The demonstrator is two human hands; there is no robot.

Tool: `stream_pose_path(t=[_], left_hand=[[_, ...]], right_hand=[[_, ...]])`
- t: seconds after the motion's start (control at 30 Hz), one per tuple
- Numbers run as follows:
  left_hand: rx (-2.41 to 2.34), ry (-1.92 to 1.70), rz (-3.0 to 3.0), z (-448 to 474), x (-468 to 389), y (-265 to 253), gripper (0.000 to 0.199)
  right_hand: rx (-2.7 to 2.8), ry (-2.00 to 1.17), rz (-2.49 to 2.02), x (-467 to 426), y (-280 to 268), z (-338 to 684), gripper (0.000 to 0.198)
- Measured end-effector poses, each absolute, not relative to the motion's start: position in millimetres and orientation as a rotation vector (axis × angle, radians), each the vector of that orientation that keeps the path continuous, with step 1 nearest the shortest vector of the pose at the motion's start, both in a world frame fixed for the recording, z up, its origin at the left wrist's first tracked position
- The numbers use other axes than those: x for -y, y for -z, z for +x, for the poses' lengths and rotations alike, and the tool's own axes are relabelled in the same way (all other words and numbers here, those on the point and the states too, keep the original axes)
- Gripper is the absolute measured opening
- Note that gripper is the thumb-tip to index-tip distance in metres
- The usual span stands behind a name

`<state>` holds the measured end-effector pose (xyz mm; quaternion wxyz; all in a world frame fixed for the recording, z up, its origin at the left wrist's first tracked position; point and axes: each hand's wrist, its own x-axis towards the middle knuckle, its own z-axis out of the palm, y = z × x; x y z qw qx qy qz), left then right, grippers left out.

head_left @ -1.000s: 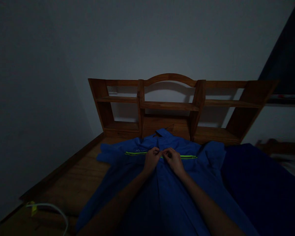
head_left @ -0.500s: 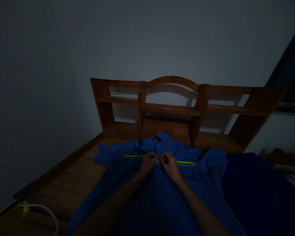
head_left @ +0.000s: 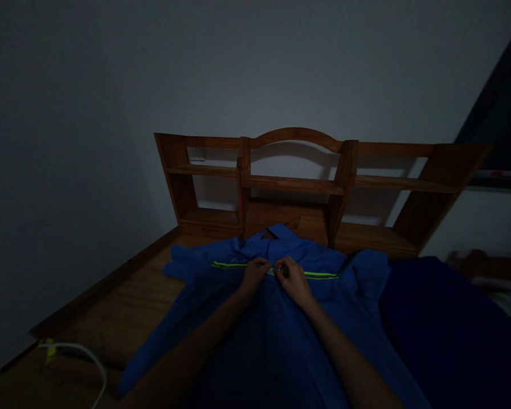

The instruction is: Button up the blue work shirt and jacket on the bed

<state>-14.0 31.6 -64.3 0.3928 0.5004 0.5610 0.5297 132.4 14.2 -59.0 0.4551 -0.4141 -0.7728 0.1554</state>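
Fingers of our left hand and right hand pinch the front of a blue shirt, over its green stripe; we cannot tell whether a button sits between them. Little has changed this past second, so we are still working the same spot. Beneath lie wooden boards; beyond, a shelf and pale wall.

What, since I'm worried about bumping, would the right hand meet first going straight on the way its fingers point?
Probably the left hand, close beside the right hand at the blue garment; depth there is unclear.
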Motion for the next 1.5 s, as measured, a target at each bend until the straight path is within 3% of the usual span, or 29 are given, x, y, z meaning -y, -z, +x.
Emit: stream_pose_path(t=[0.47,0.8,1.0,1.5], left_hand=[[-1.334,-1.325,1.169,-17.6,-27.0,65.6,0.013],[-1.398,-1.34,1.102,-14.7,-32.7,67.7,0.004],[-1.407,-1.354,1.089,-13.4,-32.9,67.1,0.011],[-1.405,-1.374,1.1,-13.5,-33.2,67.8,0.008]], right_hand=[[1.855,-0.396,-1.045,-11.1,57.6,131.6,0.018],[1.8,-0.531,-1.044,-11.9,56.5,132.0,0.017],[1.8,-0.593,-1.023,-20.0,64.0,132.3,0.017],[1.828,-0.52,-1.042,-17.6,60.9,131.5,0.014]])
